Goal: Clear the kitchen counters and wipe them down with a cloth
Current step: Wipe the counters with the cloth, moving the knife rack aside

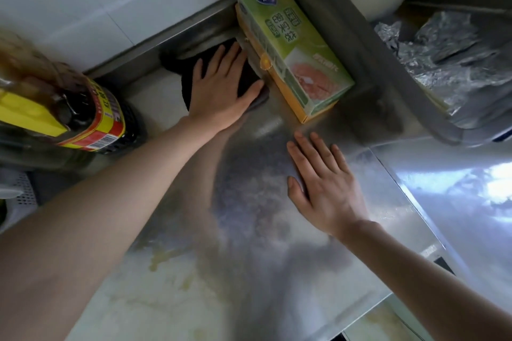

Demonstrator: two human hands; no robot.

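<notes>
Cloth (182,75), dark and bunched, is lying near the back edge of the steel tabletop (249,202), right up against the side of a green and yellow box (291,47) that is sitting in the back corner. The left hand (219,91) is pressing flat on top of it, fingers (221,55) straight and slightly spread, thumb reaching toward the box. The right hand (324,188) is resting palm down on bare tabletop nearer the front, apart from the cloth, fingers spread, holding nothing. A dark bottle (77,113) with a yellow label is sitting toward the left edge. Crumpled foil (448,58) is lying beyond the right edge.
</notes>
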